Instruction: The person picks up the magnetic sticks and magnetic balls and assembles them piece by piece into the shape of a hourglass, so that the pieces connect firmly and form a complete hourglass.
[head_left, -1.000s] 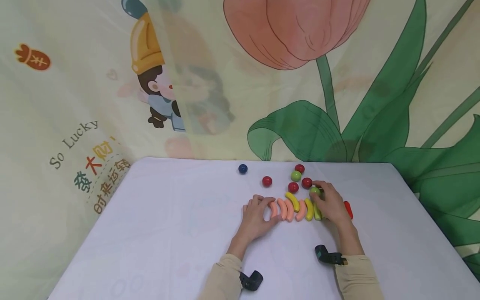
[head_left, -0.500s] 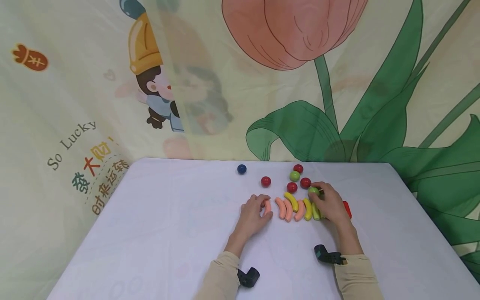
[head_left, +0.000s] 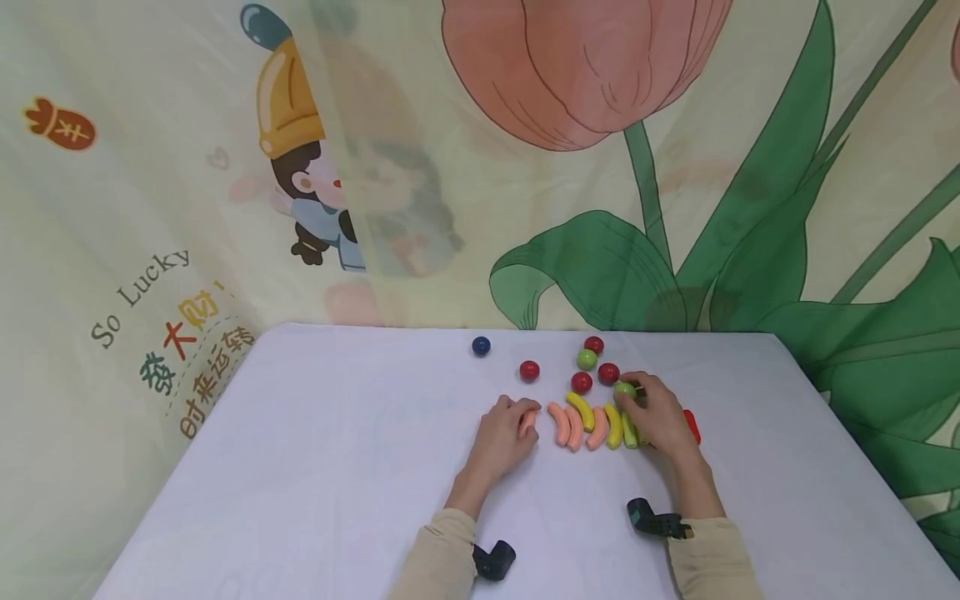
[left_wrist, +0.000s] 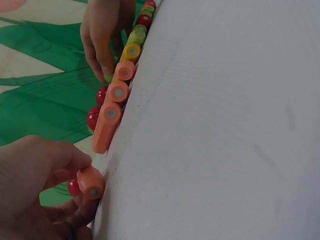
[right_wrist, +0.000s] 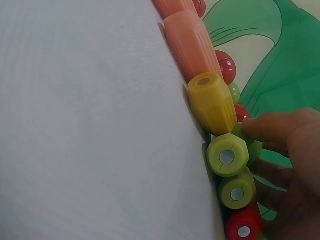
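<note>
The left hand pinches one curved salmon-pink plastic tube piece, held just apart from the row of curved pink, yellow and green tube pieces on the white table. The right hand curls over the row's right end — steadying it, apparently — fingertips pinching a small green ball.

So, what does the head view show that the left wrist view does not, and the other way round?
Only the head view shows the blue ball far back on the white table, both sleeves with the wrist cameras, and the flower curtain behind.

Only the left wrist view shows the round end faces of the curved pieces, each with a small hole, as on the first orange piece of the row.

Both show the left hand pinching one orange piece apart from the row, and the right hand at the row's far end.
</note>
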